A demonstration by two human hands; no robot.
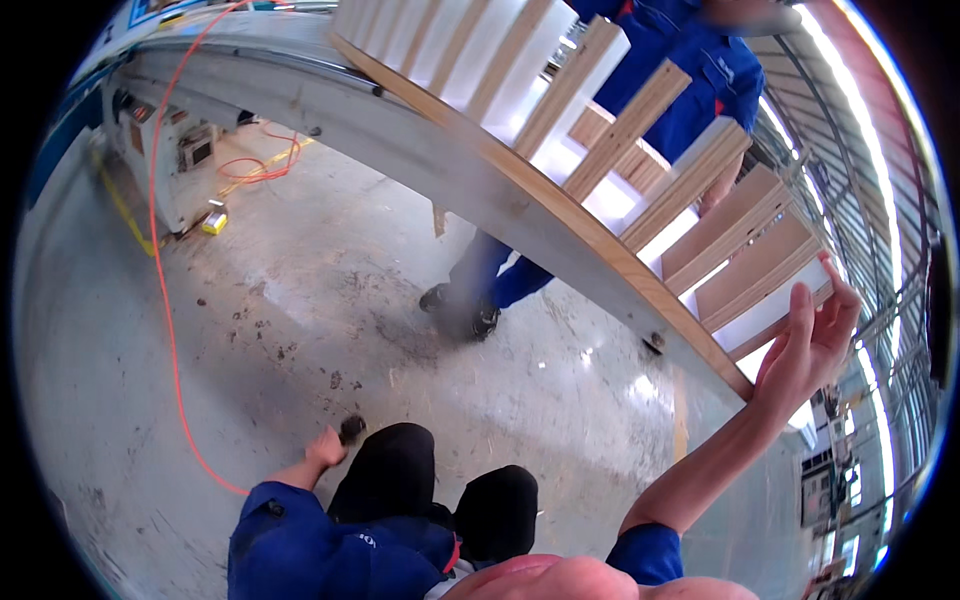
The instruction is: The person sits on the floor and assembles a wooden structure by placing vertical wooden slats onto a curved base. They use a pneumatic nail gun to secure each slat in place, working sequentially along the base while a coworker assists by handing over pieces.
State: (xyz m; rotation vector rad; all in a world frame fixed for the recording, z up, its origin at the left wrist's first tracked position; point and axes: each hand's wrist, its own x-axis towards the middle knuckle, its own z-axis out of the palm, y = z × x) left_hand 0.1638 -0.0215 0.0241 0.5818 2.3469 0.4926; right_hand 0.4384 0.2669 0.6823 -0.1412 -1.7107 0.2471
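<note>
My right hand (815, 335) is raised at the near right end of a row of upright plywood-edged boards (625, 130). Its thumb and fingers are apart and half stretched. They lie against or just beside the end board (775, 318); contact is hard to make out. Low on the left, my left hand (326, 447) is closed around a small black object (352, 429), beside my knee. The kind of that object is unclear. White panel faces show between the boards, which stand along a long wooden strip (600, 238) on a grey bench edge (550, 225).
A co-worker in blue (690, 80) stands behind the boards, a hand near them. An orange hose (165, 290) runs down the left toward my left arm. A grey machine cabinet (165, 170) and a small yellow box (214, 222) stand on the stained concrete floor (270, 330).
</note>
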